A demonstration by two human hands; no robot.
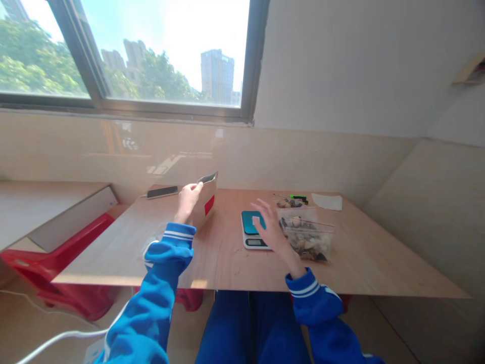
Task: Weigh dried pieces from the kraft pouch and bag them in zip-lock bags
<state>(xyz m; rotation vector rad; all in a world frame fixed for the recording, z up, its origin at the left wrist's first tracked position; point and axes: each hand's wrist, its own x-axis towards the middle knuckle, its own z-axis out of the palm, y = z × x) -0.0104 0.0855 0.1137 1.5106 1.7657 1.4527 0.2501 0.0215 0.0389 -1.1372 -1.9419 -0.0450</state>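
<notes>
My left hand [188,202] is closed on the upper edge of a brown paper bag [206,205]. The bag stands upright, its top parted a little, with a red patch on its side. Over a small kitchen scale [247,222] with a teal top hovers my right hand [272,230], fingers apart and holding nothing. A small white square lies on the scale's top, partly behind my fingers. Just right of that hand lie clear zip bags [308,242] filled with brown and dark pieces that I cannot identify.
A phone [162,192] with a cable lies at the table's back left. At the back right are a white sheet [327,201] and a green-and-black tool [299,197]. A red plastic stool [76,258] stands left of the table [364,258], beside another table.
</notes>
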